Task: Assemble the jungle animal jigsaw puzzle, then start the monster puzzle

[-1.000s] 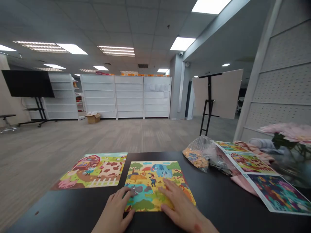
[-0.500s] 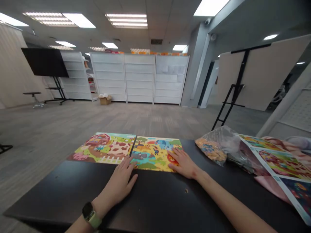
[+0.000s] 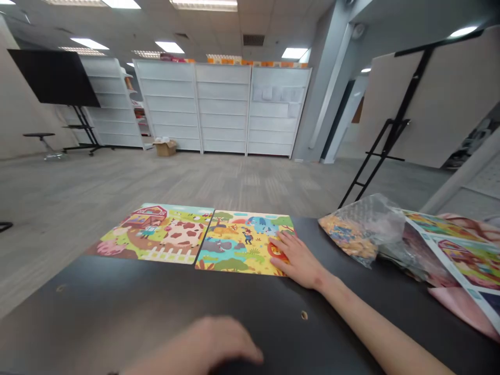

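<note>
Two colourful picture boards lie side by side at the far part of the dark table [image 3: 164, 291]. On the left is the farm board [image 3: 156, 234], with a barn, a spotted cow and a white fence. The safari board [image 3: 230, 245] shows an elephant, a hippo in water and a lion. My right hand [image 3: 299, 260] rests flat on the safari board's right edge, fingers stretched out and partly covering the lion. Low in the view, my left hand [image 3: 211, 341] is over the near part of the table, smeared by motion, away from both boards.
A clear plastic bag of puzzle pieces [image 3: 351, 234] lies at the table's right. Beside it is a printed sheet [image 3: 464, 260] with matching pictures. Beyond the table stand an easel board [image 3: 441, 104], white shelves [image 3: 222, 109], a cardboard box [image 3: 165, 148] and a screen [image 3: 54, 78].
My left hand has left the safari board's left edge and come back toward me. My right hand stays on the board. The whole view has shifted slightly.
</note>
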Motion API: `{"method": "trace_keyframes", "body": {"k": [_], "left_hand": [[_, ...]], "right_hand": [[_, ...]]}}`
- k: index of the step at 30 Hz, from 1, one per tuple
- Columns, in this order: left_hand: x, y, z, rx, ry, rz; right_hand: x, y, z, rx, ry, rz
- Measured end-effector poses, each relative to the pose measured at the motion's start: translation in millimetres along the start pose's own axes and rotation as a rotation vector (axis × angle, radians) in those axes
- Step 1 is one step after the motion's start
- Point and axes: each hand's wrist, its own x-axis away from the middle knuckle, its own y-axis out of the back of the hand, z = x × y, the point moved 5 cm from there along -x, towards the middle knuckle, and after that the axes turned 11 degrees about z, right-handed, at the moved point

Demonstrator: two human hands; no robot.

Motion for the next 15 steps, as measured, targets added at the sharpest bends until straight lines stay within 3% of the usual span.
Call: {"method": "trace_keyframes", "body": {"k": [3,5,9,15], "left_hand": [[-15,66.6,43,-0.229,0.193,-0.237],[-20,93.0,76,-0.377,0.363,-0.288],[-21,101.4,122,-0.435,0.511,-0.25],[-18,94.0,126,-0.441,0.537,-0.257]], "right_hand": [[-5,1,-1,-0.003,-0.001,-0.012],[-8,2,-1,-0.002,-0.001,-0.017],[-11,4,0,-0.002,0.0,-0.03],[-8,8,4,-0.014,0.007,-0.064]]}}
